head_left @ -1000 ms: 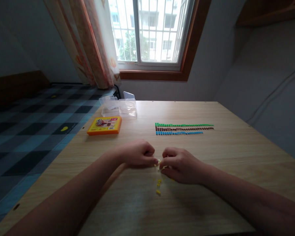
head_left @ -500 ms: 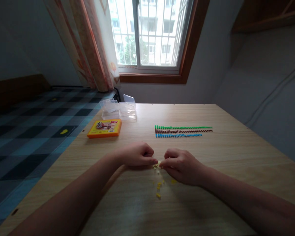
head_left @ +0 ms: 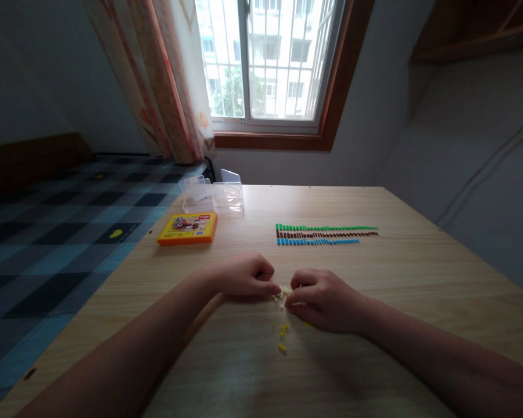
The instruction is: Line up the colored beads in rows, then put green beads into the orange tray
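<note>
A small pile of pale yellow pieces (head_left: 284, 292) lies on the wooden table between my hands. My left hand (head_left: 245, 276) is closed, resting on its side, with its fingertips touching the pile's left edge. From the right, my right hand (head_left: 325, 300) reaches the same pile with fingers curled and tips pinched together. Anything in either hand's fingers is too small or hidden to name. Closer to me are several brighter yellow pieces (head_left: 283, 331). Beyond my hands run a green row (head_left: 305, 227), a brown row (head_left: 307, 235) and a blue row (head_left: 305, 242) of tiny pieces.
At the left stands a yellow and orange box (head_left: 188, 227) with a printed lid. Behind it are clear plastic boxes (head_left: 213, 197), some with raised lids. A checked bed (head_left: 70, 232) adjoins the table's (head_left: 418, 273) left edge; a window is ahead.
My right hand has shifted slightly towards me and its fingertips have moved a little off the middle of the pile. The left hand stays nearly still. The whole view has shifted slightly.
</note>
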Demonstrator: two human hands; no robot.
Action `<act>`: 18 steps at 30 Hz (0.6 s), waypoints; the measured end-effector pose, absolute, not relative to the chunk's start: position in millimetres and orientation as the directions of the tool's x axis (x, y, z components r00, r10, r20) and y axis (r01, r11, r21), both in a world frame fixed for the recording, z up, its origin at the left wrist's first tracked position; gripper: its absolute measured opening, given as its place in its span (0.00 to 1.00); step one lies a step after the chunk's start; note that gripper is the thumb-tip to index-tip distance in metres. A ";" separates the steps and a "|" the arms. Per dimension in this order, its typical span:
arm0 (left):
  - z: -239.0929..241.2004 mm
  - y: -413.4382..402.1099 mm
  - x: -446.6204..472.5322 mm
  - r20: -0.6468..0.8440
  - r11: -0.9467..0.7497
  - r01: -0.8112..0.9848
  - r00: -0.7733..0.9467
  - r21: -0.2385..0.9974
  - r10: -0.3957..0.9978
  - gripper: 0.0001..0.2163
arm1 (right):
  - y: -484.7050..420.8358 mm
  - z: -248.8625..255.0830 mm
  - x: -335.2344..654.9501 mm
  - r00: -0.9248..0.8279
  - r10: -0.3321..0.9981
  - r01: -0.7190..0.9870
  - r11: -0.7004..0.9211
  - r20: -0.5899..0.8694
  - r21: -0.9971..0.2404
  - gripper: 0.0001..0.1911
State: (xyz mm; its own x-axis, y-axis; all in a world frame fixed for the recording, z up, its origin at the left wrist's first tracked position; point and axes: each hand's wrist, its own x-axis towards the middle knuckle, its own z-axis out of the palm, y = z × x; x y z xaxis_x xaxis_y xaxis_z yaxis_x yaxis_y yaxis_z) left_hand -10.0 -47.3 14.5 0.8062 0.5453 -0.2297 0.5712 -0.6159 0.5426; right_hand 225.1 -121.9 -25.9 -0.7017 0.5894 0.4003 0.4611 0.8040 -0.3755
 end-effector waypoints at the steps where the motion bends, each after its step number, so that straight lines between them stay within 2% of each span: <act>1: 15.2 -48.7 -9.5 -0.233 -0.629 0.579 0.804 0.519 0.548 0.23 | -121.8 -25.9 224.6 -0.704 0.589 0.460 0.804 0.397 -0.378 0.09; 6: 17.6 -56.6 -6.3 -0.218 -0.709 0.581 0.811 0.399 0.542 0.19 | -122.6 -25.1 220.7 -0.714 0.576 0.450 0.813 0.398 -0.369 0.10; 9: 18.6 -60.6 -4.2 -0.200 -0.750 0.568 0.823 0.340 0.532 0.19 | -120.6 -22.8 222.8 -0.679 0.581 0.446 0.812 0.449 -0.376 0.09; 13: 20.3 -65.7 -1.1 -0.197 -0.770 0.570 0.822 0.287 0.535 0.17 | -108.8 -21.0 235.1 -0.495 0.675 0.478 0.738 0.548 -0.477 0.06; 15: 20.2 -67.8 0.1 -0.190 -0.771 0.578 0.816 0.267 0.546 0.16 | -101.5 -22.1 241.5 -0.424 0.721 0.518 0.690 0.549 -0.506 0.05; 18: 17.8 -68.3 0.2 -0.158 -0.775 0.575 0.818 0.263 0.553 0.16 | -95.2 -25.4 244.8 -0.427 0.755 0.574 0.651 0.497 -0.497 0.05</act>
State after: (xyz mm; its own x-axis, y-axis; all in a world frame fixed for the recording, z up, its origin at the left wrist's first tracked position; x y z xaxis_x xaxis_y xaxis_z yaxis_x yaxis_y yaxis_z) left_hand 0.2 -68.3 17.8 0.8178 0.5535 -0.1576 0.5750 -0.7747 0.2631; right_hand 244.8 -95.2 -25.4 -0.4275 0.7552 0.4969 0.5737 0.6515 -0.4965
